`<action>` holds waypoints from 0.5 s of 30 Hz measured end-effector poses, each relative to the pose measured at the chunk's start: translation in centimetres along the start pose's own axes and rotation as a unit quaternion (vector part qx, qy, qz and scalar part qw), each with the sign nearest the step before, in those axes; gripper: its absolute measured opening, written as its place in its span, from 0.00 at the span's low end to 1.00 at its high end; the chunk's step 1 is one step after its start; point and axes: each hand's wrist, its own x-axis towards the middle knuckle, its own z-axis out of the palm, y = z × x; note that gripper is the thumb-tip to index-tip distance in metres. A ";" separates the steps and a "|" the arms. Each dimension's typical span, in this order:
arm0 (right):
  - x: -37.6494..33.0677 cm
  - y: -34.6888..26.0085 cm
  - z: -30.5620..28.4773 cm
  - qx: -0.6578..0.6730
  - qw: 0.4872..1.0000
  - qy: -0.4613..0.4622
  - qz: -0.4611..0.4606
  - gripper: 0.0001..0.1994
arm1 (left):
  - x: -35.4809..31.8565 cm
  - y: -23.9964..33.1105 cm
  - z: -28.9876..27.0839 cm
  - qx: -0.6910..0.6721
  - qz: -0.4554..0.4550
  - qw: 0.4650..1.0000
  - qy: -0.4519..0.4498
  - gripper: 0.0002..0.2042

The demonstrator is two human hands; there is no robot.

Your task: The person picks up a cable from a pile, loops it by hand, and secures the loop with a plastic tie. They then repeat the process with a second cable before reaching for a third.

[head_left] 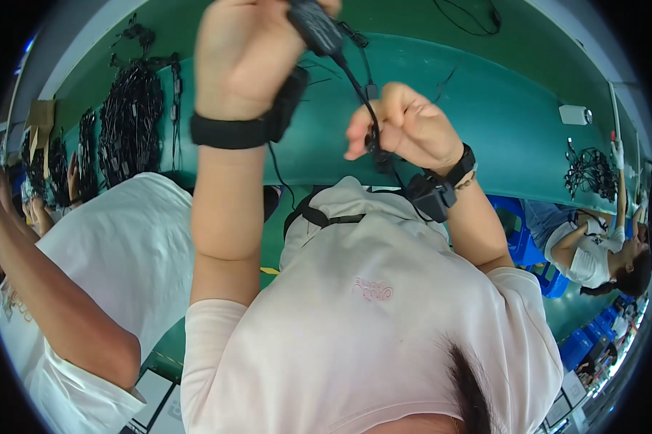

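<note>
Raised at the top edge, my left hand [250,54] is closed on a small black power adapter [315,27]; part of its fingers is cut off by the frame. From the adapter a black cable [353,78] runs down to the right. My right hand [416,126], lower and to the right, has its fingers curled around that cable, near a dark connector piece [373,141]. A second thin cord with a small block [371,92] hangs just behind. Both wrists wear black straps with black boxes on them.
The green table [507,130] spans the view ahead. A big heap of black cables [130,119] lies at left, a smaller tangle [590,170] at right by a white cylinder [576,114]. Close on my left is a co-worker [116,246]; another person [594,249] sits at right near blue stools [521,235].
</note>
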 end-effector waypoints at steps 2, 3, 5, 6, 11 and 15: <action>-0.9 -1.7 0.2 0.079 0.996 0.003 -0.041 0.12 | 0.0 1.2 1.3 0.037 0.025 0.998 -0.037 0.10; -1.3 -2.3 0.0 0.121 0.991 0.006 -0.060 0.11 | 0.1 2.1 1.5 0.032 0.040 0.998 -0.044 0.08; -2.0 -3.0 -0.4 0.125 0.989 0.035 -0.069 0.11 | 0.4 3.7 1.2 0.026 0.048 0.997 -0.057 0.06; -2.3 -3.2 -0.6 0.137 0.986 0.058 -0.072 0.11 | 0.3 4.4 0.5 0.029 0.066 0.997 -0.040 0.06; -2.6 -3.9 -0.8 0.186 0.973 0.105 -0.088 0.11 | 0.2 4.3 -1.3 0.067 0.111 0.992 0.013 0.08; -2.7 -4.3 -1.9 0.207 0.967 0.118 -0.094 0.12 | 0.3 4.2 -2.4 0.076 0.106 0.991 -0.006 0.09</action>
